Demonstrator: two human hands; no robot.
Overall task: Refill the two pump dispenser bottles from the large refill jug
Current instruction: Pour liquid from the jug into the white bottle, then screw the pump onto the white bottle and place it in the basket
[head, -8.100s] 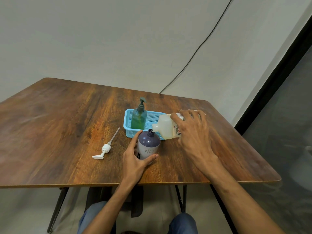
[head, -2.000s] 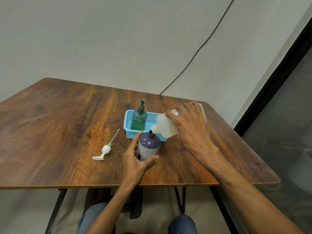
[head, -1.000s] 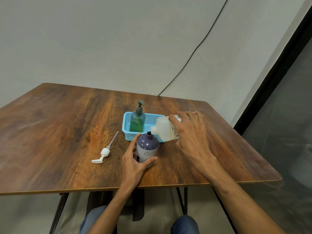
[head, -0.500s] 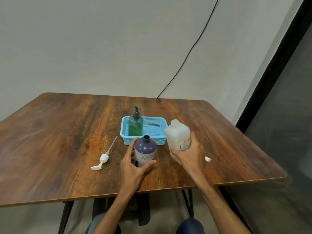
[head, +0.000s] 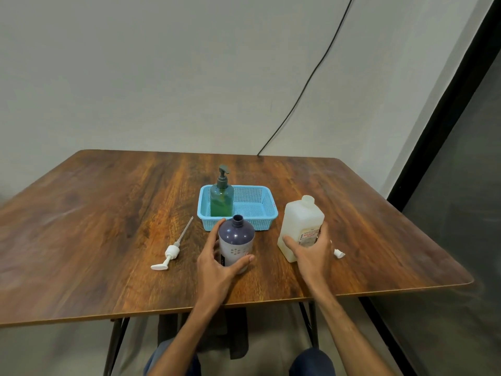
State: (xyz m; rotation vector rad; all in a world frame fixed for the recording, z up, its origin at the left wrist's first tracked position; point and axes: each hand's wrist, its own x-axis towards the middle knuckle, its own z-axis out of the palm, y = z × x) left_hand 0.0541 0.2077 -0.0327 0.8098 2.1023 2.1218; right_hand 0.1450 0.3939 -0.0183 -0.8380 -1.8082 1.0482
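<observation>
left hand [head: 217,270] grips purple bottle [head: 236,240] | right hand [head: 311,256] grips jug [head: 302,221] — apparently uncapped

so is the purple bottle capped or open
Open: the purple bottle has a bare neck; a white pump lies on the table.

Basket [head: 267,214] at mid table [head: 108,213], pump bottle [head: 221,199] standing in its left end, open bottle [head: 236,240] just before the basket, loose pump [head: 172,251] lying left of it, refill jug [head: 302,221] standing to its right, cap [head: 339,253] right of the jug.
</observation>
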